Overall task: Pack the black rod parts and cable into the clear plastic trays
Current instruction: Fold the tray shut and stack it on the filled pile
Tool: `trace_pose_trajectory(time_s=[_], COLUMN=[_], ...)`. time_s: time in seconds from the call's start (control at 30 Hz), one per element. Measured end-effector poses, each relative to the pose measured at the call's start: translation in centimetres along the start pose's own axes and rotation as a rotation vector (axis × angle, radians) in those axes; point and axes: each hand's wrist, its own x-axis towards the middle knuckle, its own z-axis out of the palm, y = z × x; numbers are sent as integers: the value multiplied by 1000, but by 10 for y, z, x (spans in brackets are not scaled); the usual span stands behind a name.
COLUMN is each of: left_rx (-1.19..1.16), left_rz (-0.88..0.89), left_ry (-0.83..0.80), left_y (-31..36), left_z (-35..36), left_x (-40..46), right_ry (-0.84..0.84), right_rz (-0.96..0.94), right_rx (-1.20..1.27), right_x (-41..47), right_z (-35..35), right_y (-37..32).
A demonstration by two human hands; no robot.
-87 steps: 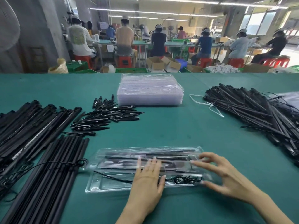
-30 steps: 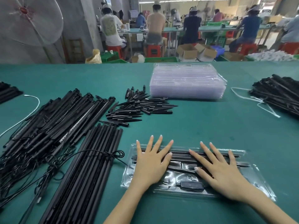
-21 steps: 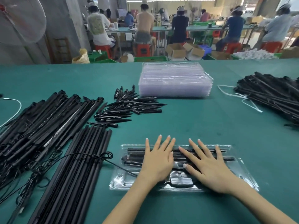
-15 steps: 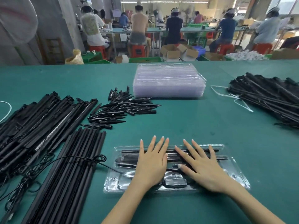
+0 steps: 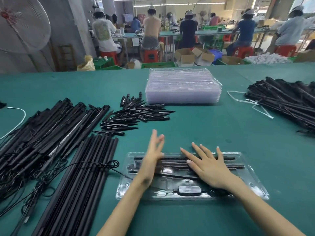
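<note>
Right hand (image 5: 210, 169): flat, fingers spread and straight, palm down on the clear tray (image 5: 252, 183), over the rods in its upper slots.
Left hand (image 5: 151, 160): blurred, fingers straight and together, tilted on edge, tips past the tray's far edge; holds nothing. Whether it touches the tray, cannot tell.
Tray: under both hands, lying on the green table (image 5: 213, 126).
Rods in tray (image 5: 230, 158): lie lengthwise, partly under the right palm.
Cable (image 5: 188, 190): black block and wire in the near slot, just below the right wrist.
Long rods (image 5: 81, 176): bundle left of the left hand, a loose wire across it.
Short spikes (image 5: 136, 114): heap beyond the left hand.
Empty trays (image 5: 183, 87): stack beyond both hands.
Rod heap (image 5: 286, 101): well right of the right hand.
</note>
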Motion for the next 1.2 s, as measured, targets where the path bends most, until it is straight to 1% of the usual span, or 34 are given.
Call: trace_pose_trajectory(time_s=[0.03,0.07,0.1,0.13,0.2,0.23,0.3,0.37,0.43,0.47,0.5,0.57,0.6,0.63,0.7,0.77,0.83,0.87,0.93,0.97,1.03,1.07,1.1,1.13,1.17,1.2], left_rx=[-222,-294,-238,-91,320,496,762,922,1020,1058,1078,1024,980,955,975,1094,1218,1225,1150,1099,1010,967,930,905,893,879], left_rz=[-42,-72,-78,-51,35,58,100,179,308,341,354,299,251,207,127,87,120,118,65,27,-49,-75,-95,-114,-136,-160], left_ry=[134,206,210,169,48,14,-18,4,74,106,145,181,145,75,-125,-341,-448,-469,-506,-523,-552,-547,-532,-519,-512,-511], left_y=[2,3,4,5,3,0,-5,-6,-6,-6,-7,-7,-8,-7,-1,8,14,18,30,36,51,58,64,69,73,76], left_z=[-8,-13,-16,-16,-16,-17,-22,-23,-21,-19,-18,-18,-20,-23,-31,-36,-39,-40,-43,-45,-48,-49,-49,-49,-50,-50], left_x=[-1,-2,-3,-2,0,1,-2,-12,-24,-29,-33,-39,-40,-40,-41,-44,-45,-44,-38,-33,-24,-20,-15,-11,-7,-3], right_ry=[-12,-20,-23,-23,-25,-27,-28,-11,5,11,15,22,22,14,-35,-97,-88,-31,169,332,733,892,974,983,935,848], right_rz=[3,4,4,5,10,10,9,9,8,6,7,10,8,6,5,-3,-31,-55,-136,-206,-378,-464,-551,-630,-675,-663], right_rx=[-6,-13,-15,-13,-9,-11,-7,4,10,12,16,30,35,38,52,98,264,381,567,583,519,483,456,417,355,286], right_x=[0,0,0,1,1,1,0,0,0,0,0,0,0,0,1,2,-2,-6,-19,-29,-51,-61,-71,-78,-80,-78], right_z=[0,1,2,2,1,0,1,2,2,2,3,4,4,4,-1,-11,-22,-27,-35,-38,-39,-35,-30,-25,-19,-13], right_y=[1,2,2,2,1,1,1,1,0,1,1,1,1,1,1,0,-1,-3,-12,-18,-29,-34,-39,-44,-48,-49])
